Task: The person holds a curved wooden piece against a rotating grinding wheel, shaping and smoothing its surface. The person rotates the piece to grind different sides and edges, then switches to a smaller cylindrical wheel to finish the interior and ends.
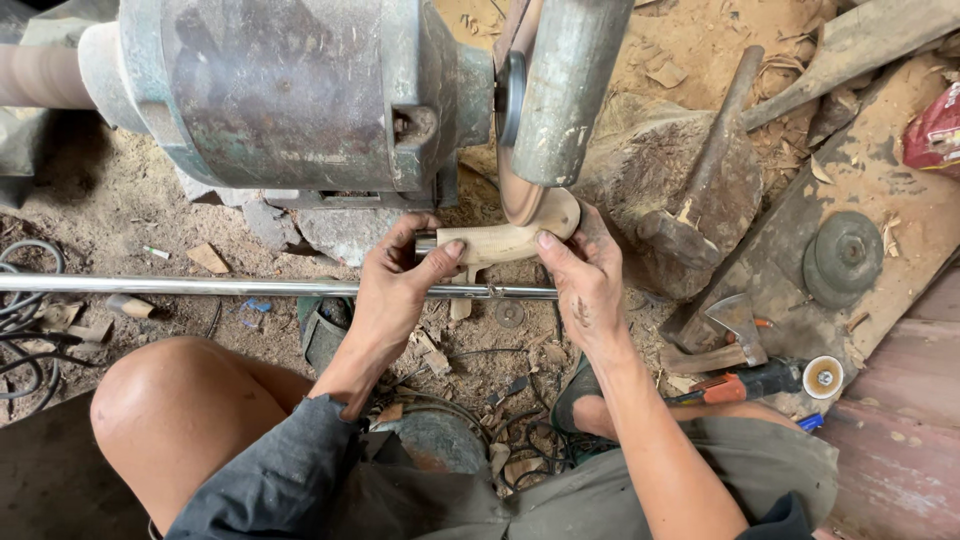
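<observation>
Two hands pinching a pale wooden piece (510,238) between them, left hand (400,290), right hand (585,285), against the sanding disc (515,185).

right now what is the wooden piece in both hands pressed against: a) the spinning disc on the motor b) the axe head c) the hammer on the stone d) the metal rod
a: both the left hand and the right hand hold the pale wooden piece with its rounded end against the edge of the disc mounted on the motor; the hammer lies apart on the stone.
</observation>
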